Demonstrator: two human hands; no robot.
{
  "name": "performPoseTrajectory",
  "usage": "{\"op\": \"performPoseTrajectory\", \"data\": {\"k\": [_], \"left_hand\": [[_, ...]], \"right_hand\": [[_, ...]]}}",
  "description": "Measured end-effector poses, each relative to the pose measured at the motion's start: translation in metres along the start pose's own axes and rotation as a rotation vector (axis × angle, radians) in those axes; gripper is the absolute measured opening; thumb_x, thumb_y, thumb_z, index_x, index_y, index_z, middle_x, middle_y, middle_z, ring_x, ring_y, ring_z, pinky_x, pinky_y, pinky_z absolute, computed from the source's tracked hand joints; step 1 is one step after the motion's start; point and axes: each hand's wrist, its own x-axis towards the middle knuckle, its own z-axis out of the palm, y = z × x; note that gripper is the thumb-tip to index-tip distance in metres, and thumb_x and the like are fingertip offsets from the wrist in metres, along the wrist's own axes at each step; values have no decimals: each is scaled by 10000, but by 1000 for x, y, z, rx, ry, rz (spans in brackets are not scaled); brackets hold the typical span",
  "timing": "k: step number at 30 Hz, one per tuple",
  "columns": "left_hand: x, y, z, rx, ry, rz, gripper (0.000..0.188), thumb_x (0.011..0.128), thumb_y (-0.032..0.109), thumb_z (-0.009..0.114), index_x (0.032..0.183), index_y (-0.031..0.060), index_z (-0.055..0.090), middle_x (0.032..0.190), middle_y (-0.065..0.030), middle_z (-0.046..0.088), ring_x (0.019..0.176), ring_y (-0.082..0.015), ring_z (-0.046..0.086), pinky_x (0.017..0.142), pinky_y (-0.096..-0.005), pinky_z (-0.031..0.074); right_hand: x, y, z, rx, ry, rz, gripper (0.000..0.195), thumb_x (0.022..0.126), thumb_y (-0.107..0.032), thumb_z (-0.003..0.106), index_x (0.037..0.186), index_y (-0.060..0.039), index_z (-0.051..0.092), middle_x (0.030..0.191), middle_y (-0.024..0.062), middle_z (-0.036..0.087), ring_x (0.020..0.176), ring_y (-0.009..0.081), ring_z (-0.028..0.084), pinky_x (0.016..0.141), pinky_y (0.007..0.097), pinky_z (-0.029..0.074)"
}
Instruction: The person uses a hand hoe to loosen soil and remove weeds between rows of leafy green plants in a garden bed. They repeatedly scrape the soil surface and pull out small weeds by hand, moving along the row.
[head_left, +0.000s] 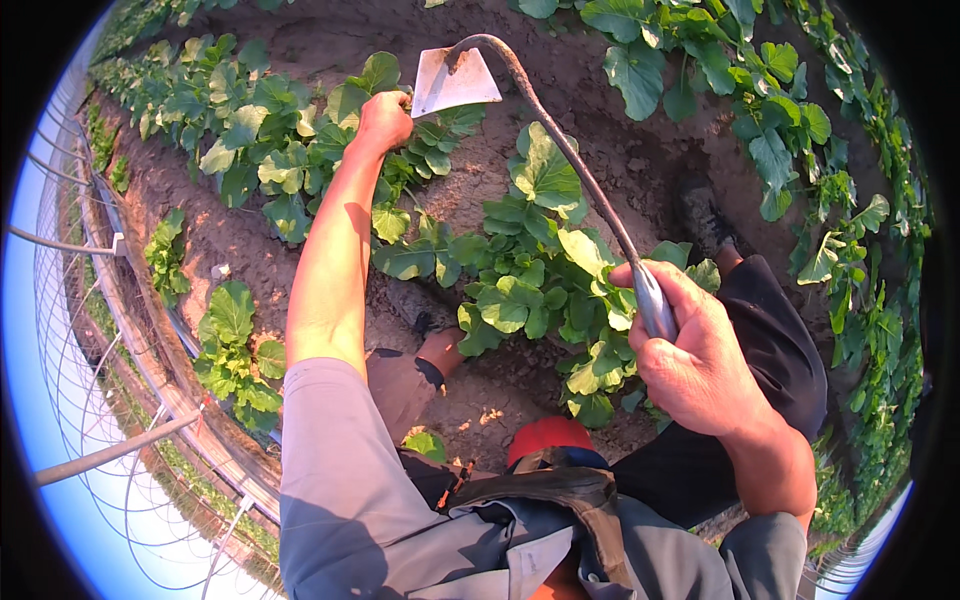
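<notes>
My right hand (694, 360) grips the handle (651, 301) of a short hand hoe. The hoe's dark, curved metal neck (559, 135) rises away from me and bends over to a pale, flat blade (455, 84). My left arm reaches forward, and the left hand (385, 121) is curled among leaves, close to the blade's left edge. Its fingertips face away, so whether a stem is in them cannot be made out. Leafy green plants (517, 300) grow between my feet, below the hoe's neck. More broad-leaved plants (262, 142) lie just left of my left hand.
My shoes (701, 214) rest on dry brown soil (480, 184), either side of the plants. A red object (549, 439) is below my torso. Another leafy row (780, 135) runs along the right. Leftward are a greenhouse frame's pole (112, 452) and a long rail (135, 322).
</notes>
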Motion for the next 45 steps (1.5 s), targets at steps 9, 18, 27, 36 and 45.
{"op": "performPoseTrajectory", "data": {"k": [9,18,27,36,45], "left_hand": [[-9,13,22,248,-152,-185,241,849,28,521,1007,-14,698,1123,-279,645,1087,-432,620,908,-471,524],[-9,-25,24,319,-299,-40,297,754,-17,624,1029,73,689,1078,-214,677,1058,-392,639,875,-462,526],[-29,-4,19,429,-240,48,287,833,50,544,1061,142,693,1072,-166,686,1041,-361,649,829,-467,536],[-34,-10,27,439,-135,213,309,852,75,530,1041,199,740,1069,-120,698,1027,-315,665,836,-448,547],[-42,-4,35,480,-17,176,151,800,107,589,841,95,734,967,-108,696,930,-322,686,771,-457,562]], "right_hand": [[3,-1,-3,-18,10,28,489,764,-72,541,1247,4,518,728,-11,457,654,88,435,606,267,399],[0,-4,-5,1,4,4,496,762,-63,549,1253,-4,513,731,-12,453,652,85,435,605,264,398],[-1,-5,-4,19,8,4,490,769,-53,549,1256,-1,513,726,-22,452,643,69,428,588,252,390],[-2,-5,-4,68,3,-3,482,779,-38,541,1259,-4,510,726,-43,437,634,48,406,574,234,369],[-5,-7,-5,126,3,13,485,792,-10,530,1276,-5,495,719,-42,460,615,38,420,555,228,371]]}}
